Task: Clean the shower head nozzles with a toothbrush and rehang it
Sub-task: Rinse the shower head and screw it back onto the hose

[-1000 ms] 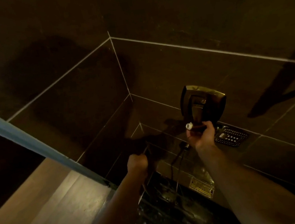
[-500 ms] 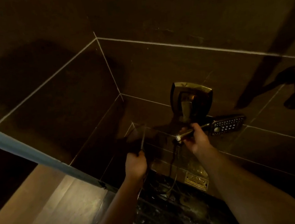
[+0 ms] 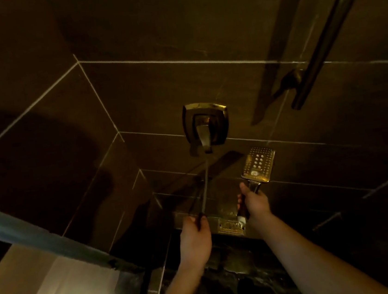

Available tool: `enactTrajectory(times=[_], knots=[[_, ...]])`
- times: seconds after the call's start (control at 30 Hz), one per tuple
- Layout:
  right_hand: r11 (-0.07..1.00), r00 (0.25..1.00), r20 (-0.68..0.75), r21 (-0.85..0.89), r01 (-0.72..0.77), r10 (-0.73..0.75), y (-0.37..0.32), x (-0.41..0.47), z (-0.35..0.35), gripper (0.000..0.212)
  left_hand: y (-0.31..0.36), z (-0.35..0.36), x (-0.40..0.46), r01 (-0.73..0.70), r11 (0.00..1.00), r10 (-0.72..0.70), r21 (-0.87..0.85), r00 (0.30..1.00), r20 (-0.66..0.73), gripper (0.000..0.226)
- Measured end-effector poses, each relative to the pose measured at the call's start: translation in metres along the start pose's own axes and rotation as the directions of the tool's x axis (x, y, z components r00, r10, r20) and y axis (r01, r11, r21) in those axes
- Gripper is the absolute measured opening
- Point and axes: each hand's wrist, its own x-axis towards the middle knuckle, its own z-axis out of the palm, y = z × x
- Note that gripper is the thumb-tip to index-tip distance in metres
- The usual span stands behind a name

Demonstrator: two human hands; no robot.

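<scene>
A rectangular metal shower head stands upright with its dotted nozzle face turned toward me. My right hand grips its handle just below the head. My left hand is closed on the lower end of a thin toothbrush, which points up toward the wall valve; its bristle end is blurred against the dark tiles. The toothbrush tip is left of the shower head and apart from it.
A square metal valve plate with a lever sits on the tiled wall above my hands. A dark slide bar with its wall bracket runs down at the upper right. A small brass plate lies low on the wall. A glass door edge crosses the left.
The right hand has turned the shower head from lying sideways to upright, nozzles facing me. The left hand has lifted the toothbrush higher. The view has tilted up, showing the slide bar.
</scene>
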Motion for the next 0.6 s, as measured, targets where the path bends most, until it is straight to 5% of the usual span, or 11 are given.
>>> enactTrajectory(times=[0.2,0.33,0.5,0.6], knots=[[1.0,0.999,-0.037,0.012,0.008,-0.008,0.0,-0.03,-0.035,0.022,-0.011,0.017,-0.018,-0.018,1.0,0.018,-0.001,0.997,0.069,0.009],[1.0,0.998,-0.062,-0.018,-0.009,0.007,-0.004,-0.039,-0.049,0.004,-0.011,0.027,-0.023,-0.008,1.0,0.008,-0.001,0.998,0.061,0.007],[0.995,0.998,0.037,-0.093,-0.04,0.044,-0.006,-0.032,-0.046,0.014,-0.011,0.027,-0.023,0.028,0.996,-0.031,-0.079,0.999,-0.032,0.009],[0.97,0.994,0.105,-0.237,0.061,-0.037,-0.014,-0.029,-0.032,0.01,-0.01,0.018,-0.018,0.076,0.981,-0.1,-0.181,0.987,-0.127,0.011]])
